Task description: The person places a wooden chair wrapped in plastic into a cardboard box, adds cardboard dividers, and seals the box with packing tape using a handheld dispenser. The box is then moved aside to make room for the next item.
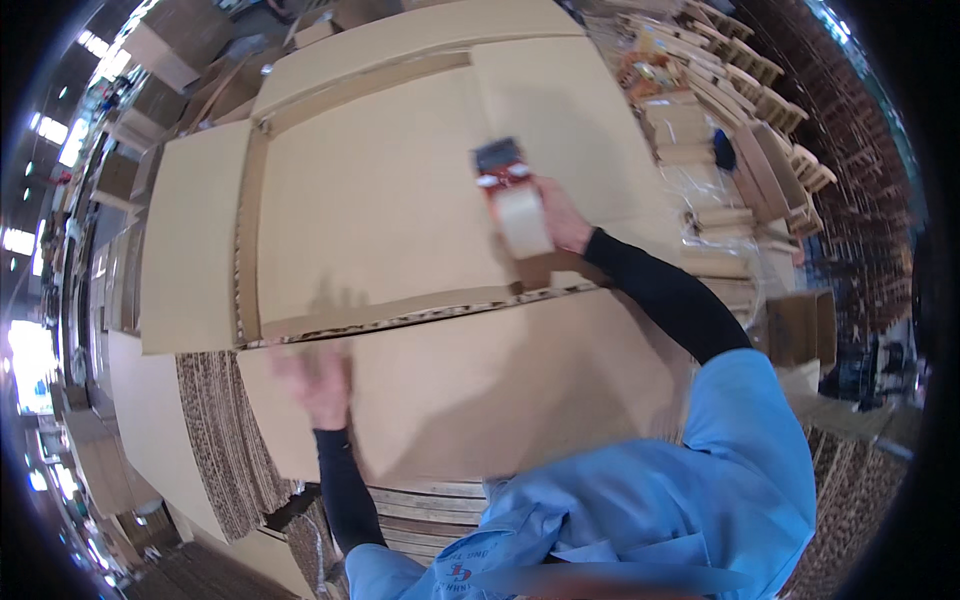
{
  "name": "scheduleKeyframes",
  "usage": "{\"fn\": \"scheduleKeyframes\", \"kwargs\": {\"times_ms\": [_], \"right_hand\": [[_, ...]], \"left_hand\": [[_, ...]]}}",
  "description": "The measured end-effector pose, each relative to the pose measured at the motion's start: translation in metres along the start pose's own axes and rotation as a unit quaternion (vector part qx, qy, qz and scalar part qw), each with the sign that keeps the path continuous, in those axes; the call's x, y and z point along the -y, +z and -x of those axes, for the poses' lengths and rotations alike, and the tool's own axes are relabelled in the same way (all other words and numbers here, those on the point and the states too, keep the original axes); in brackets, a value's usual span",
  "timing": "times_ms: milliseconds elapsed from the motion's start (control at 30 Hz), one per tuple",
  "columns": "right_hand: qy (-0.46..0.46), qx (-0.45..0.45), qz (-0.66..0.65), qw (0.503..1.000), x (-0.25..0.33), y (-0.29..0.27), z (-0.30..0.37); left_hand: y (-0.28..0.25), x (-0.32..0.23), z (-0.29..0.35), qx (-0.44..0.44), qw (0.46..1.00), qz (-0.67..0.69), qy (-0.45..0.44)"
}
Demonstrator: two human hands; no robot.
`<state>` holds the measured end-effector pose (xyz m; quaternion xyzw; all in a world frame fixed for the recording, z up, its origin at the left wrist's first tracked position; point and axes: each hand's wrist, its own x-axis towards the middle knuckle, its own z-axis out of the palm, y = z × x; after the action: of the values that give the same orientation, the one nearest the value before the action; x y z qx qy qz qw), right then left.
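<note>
My right hand point(560, 215) is gripping a tape dispenser point(515, 200) over the big flattened cardboard box point(400, 220), right by the flap seam. My left hand point(318, 380), blurry and open, lies flat on the near flap. Stacked cardboard sheets point(225, 440) sit underneath, with wooden crates point(760, 90) off to the right.

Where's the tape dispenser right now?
In the head view, the tape dispenser is right of centre, held in the right hand over the flat cardboard box, near its seam.
</note>
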<state>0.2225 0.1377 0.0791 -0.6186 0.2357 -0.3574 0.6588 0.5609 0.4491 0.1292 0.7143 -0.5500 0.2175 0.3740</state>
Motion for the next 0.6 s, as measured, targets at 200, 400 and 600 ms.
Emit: {"fn": "scheduleKeyframes", "kwargs": {"times_ms": [200,400,600], "right_hand": [[0.089,-0.025,-0.123,0.988,0.026,-0.02,-0.002],[0.004,-0.054,-0.09,0.994,0.046,-0.01,-0.006],[0.035,-0.043,-0.168,0.984,0.042,-0.041,-0.021]], "left_hand": [[-0.057,0.17,-0.108,-0.172,0.743,0.456,-0.459],[-0.001,0.084,-0.079,0.264,0.933,0.244,0.037],[-0.022,0.065,-0.084,0.479,0.843,0.092,0.225]]}}
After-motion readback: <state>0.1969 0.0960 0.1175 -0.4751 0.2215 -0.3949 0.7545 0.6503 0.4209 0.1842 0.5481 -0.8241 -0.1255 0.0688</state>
